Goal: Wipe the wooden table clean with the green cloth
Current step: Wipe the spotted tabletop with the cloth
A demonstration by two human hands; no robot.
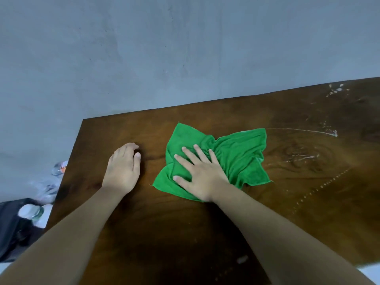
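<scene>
A crumpled green cloth [236,153] lies on the dark wooden table [185,233], near its middle. My right hand [200,171] presses flat on the cloth's left half, fingers spread. My left hand [123,167] rests palm down on the bare wood to the left of the cloth, holding nothing, fingers slightly curled. White smears and streaks [331,132] mark the table to the right of the cloth, and a dotted white line [320,188] runs across the right side.
A grey wall [164,48] runs behind the table's far edge. Off the left edge, on the floor, lie plastic bottles [30,212], a clear bag [49,186] and a dark object [12,229]. A small white speck [242,259] sits near the front of the table.
</scene>
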